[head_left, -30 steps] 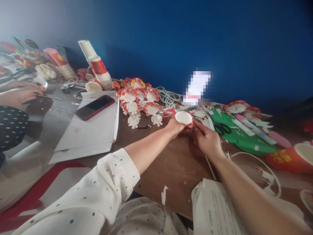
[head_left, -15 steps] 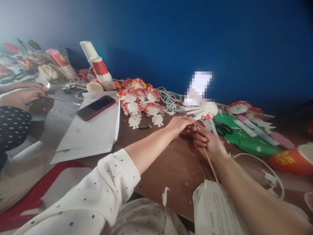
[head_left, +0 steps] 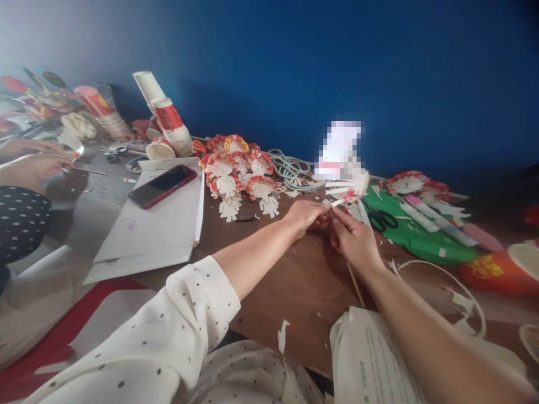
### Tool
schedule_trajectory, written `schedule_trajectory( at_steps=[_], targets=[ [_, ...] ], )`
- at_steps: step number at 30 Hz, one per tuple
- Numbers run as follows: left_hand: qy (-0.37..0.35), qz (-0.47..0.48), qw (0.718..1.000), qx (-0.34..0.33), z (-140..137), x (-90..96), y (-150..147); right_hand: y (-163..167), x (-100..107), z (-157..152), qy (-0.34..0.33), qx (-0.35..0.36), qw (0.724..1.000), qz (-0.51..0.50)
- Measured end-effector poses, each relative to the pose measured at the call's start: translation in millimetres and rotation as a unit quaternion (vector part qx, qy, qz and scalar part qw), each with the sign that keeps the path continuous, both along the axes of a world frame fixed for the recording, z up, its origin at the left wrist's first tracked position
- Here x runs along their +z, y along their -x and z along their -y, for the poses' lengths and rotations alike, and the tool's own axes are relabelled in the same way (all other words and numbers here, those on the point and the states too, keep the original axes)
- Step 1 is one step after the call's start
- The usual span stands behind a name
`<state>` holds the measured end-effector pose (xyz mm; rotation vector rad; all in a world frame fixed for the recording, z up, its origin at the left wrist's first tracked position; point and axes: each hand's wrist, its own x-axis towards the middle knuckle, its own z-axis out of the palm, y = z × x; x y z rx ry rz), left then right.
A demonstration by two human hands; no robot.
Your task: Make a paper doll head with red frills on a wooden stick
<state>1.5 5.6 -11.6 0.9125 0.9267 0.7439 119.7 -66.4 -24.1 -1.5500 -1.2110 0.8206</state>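
Note:
Over the brown table, my left hand [head_left: 309, 216] and my right hand [head_left: 356, 238] meet with fingertips pinched close together. A narrow white paper strip [head_left: 337, 203] sticks out at the fingertips of my left hand. A thin wooden stick [head_left: 356, 283] slants down from beneath my right hand, its upper part hidden by the fingers. Just beyond the hands lie white strips and a piece with a red-patterned edge [head_left: 351, 194]. Left of them are several paper figures [head_left: 227, 185] with ruffled red-and-white heads.
A phone [head_left: 162, 186] rests on white board [head_left: 145, 235]. Paper cups [head_left: 170, 120] stand behind. Black-handled scissors [head_left: 383, 219] and green sheet [head_left: 421, 238] lie right, near an orange cup [head_left: 490, 274]. A white packet [head_left: 366, 353] is in front. A co-worker's hands [head_left: 37, 160] are far left.
My right hand's fingers have shifted along the stick and now cover more of it. A white strip shows at my left fingertips. The view has moved slightly.

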Motion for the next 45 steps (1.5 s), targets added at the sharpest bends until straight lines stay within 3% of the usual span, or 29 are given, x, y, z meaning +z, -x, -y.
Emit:
schedule_trajectory(
  at_steps=[4,9,21,26,31,40,45],
  targets=[
    [-0.006,-0.022,0.999,0.038,0,-2.4,-5,0,-1,-1,-0.041,0.012,0.993,0.111],
    [-0.016,-0.045,0.994,0.1,0,-7.1,-9,4,2,0,-0.092,0.01,0.983,0.157],
    [-0.003,-0.044,0.995,0.095,3,1.0,-8,4,1,1,-0.066,0.014,0.977,0.201],
    [0.0,-0.02,0.997,0.077,5,2.7,-7,5,4,-1,-0.004,0.052,0.997,0.061],
    [-0.014,-0.055,0.995,0.076,1,0.4,-7,6,4,-2,0.032,0.048,0.995,-0.078],
    [-0.028,-0.075,0.995,0.053,4,1.0,-11,-3,2,-17,0.002,-0.086,0.994,-0.06],
    [-0.042,-0.093,0.994,0.042,6,-1.7,-13,-8,-7,-27,-0.041,-0.124,0.989,-0.075]
  ],
)
